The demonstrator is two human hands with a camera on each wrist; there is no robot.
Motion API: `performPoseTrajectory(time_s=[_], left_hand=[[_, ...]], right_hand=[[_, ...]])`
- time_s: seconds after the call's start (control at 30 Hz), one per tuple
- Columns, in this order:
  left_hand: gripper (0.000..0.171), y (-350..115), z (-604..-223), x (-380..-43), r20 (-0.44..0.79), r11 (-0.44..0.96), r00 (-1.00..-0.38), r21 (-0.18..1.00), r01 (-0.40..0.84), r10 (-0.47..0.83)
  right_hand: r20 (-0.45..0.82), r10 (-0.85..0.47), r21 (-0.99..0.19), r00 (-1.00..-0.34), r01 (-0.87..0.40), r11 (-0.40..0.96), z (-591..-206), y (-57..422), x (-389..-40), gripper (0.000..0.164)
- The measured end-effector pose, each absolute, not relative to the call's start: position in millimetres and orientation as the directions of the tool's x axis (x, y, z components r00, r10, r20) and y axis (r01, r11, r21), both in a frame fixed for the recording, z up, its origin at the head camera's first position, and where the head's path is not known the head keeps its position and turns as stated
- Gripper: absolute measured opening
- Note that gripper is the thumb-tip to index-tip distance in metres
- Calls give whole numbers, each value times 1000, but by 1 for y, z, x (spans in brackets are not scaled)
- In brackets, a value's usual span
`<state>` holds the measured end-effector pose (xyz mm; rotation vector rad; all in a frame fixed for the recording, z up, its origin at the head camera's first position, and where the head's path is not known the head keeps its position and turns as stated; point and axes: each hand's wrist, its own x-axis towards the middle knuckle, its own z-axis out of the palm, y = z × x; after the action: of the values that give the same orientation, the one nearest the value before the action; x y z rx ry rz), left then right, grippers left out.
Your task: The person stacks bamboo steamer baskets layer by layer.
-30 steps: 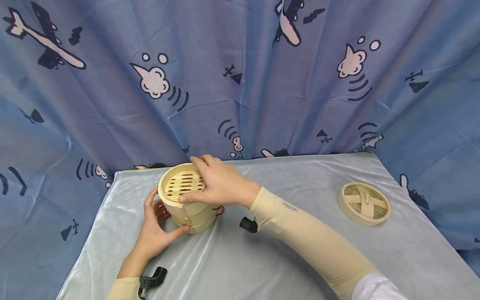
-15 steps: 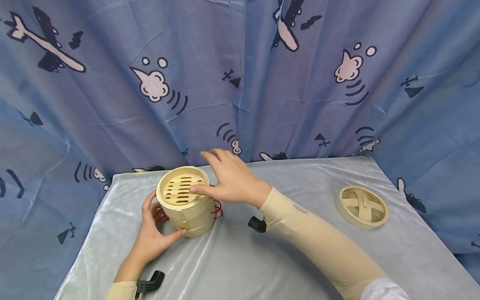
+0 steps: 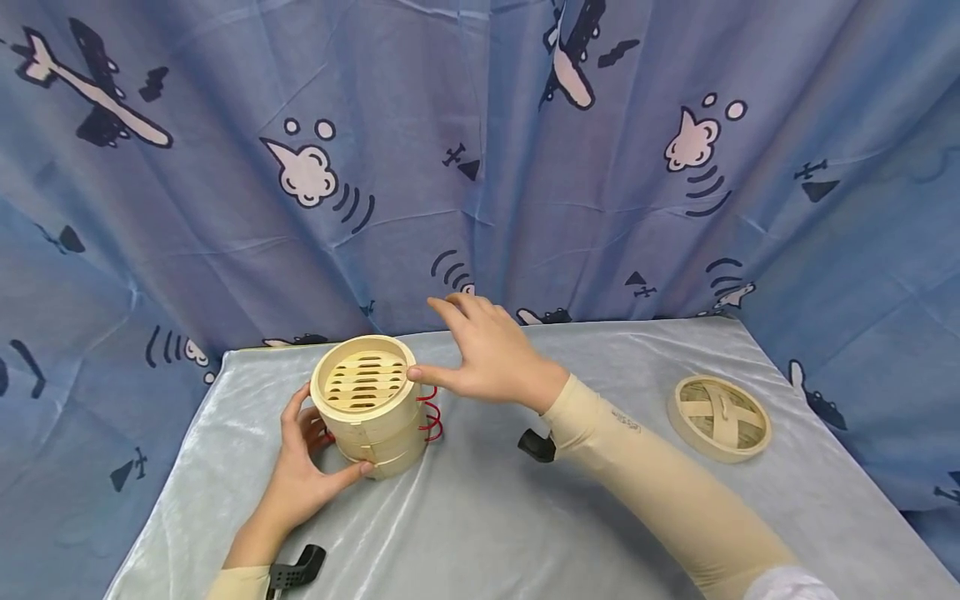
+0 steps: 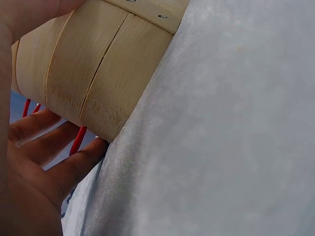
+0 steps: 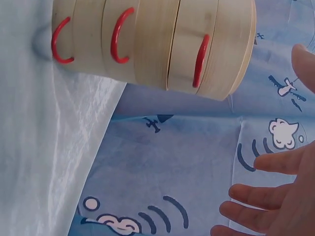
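Note:
A stack of bamboo steamer baskets [image 3: 378,437] stands upright at the table's left, its slatted top tier [image 3: 365,379] uncovered. Red handles [image 5: 120,37] run up its side in the right wrist view. My left hand [image 3: 300,475] grips the stack low down, thumb at the front and fingers round the left side; fingertips [image 4: 91,152] show behind a handle in the left wrist view. To the right of the stack my right hand [image 3: 495,354] is raised with fingers spread, holding nothing. Its thumb overlaps the rim in the head view, but stands apart from the stack in the right wrist view.
A round bamboo lid [image 3: 720,418] with a crossed-strip top lies at the table's right. Pale velvety cloth covers the table [image 3: 510,517]. Behind it hangs a blue curtain [image 3: 405,183] printed with planes and clouds, close to the back edge.
My right hand has let go of the top tier's rim and drawn away to the right. The left hand keeps its hold, and the stack stands in place.

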<state>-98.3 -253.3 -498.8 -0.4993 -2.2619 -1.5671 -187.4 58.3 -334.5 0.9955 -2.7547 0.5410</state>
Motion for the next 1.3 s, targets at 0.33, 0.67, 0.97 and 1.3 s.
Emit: performPoseTrajectory(time_s=[0.33,0.67,0.97,1.3], left_hand=[[146,-251,-499,-100,459,331,-884,823,462,93],[147,-254,-500,-98,465,337,-880,817,468,93],[147,-252,-499,-98,465,330,-880,820,468,92],[148,-250,-498,-97,495,332,-865,805,492,83]], right_hand=[[264,-550,-293,-792,-609,737,-336,84,-189,103],[247,-514,-333,-822,-570,751,-349,116,-187,104],[239,-466,-313,-852,-522,794,-365,149,-183,105],[232,-415,-319,-880,-471,822,-384,190,-176,103]])
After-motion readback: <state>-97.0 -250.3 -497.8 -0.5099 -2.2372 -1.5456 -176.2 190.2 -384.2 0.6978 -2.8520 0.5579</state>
